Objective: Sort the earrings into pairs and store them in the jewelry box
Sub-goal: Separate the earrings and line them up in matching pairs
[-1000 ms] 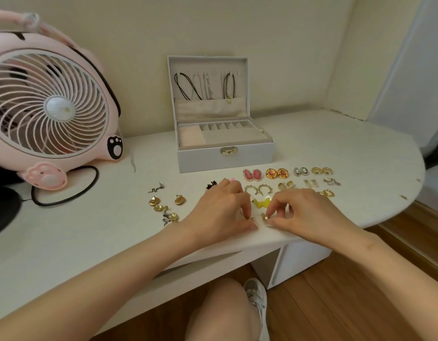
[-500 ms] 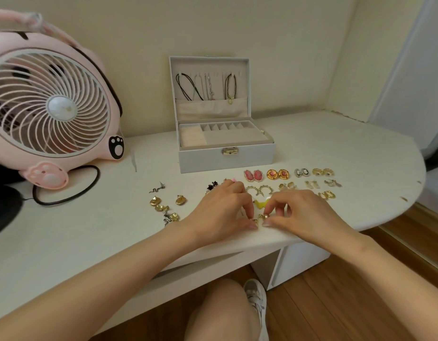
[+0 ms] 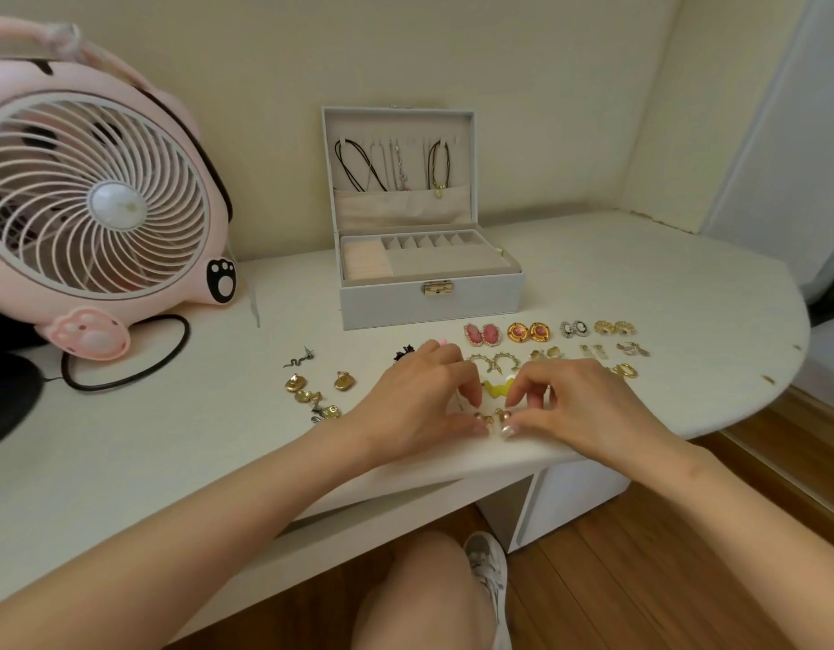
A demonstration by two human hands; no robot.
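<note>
An open grey jewelry box [image 3: 429, 302] stands at the back of the white table. In front of it, earrings lie in pairs: pink ovals [image 3: 481, 334], round gold ones with pink centres [image 3: 527, 332], silver cameos [image 3: 574, 328], gold hoops [image 3: 626, 370]. A yellow earring [image 3: 497, 389] lies between my hands. Loose gold earrings [image 3: 312, 396] and a silver snake earring [image 3: 299, 358] lie to the left. My left hand [image 3: 420, 401] and my right hand [image 3: 574, 405] meet fingertip to fingertip near the front edge, each pinching one of two small gold earrings [image 3: 491, 416] on the tabletop.
A pink fan [image 3: 96, 194] stands at the left with its black cable [image 3: 124, 368] looped on the table. Necklaces [image 3: 396, 166] hang inside the box lid. The table's front edge [image 3: 452, 471] runs just below my hands; a knee and a shoe [image 3: 488, 560] show beneath it.
My hands stay in the same spot. The fingertips have drawn closer together, and two small gold earrings now sit side by side between them.
</note>
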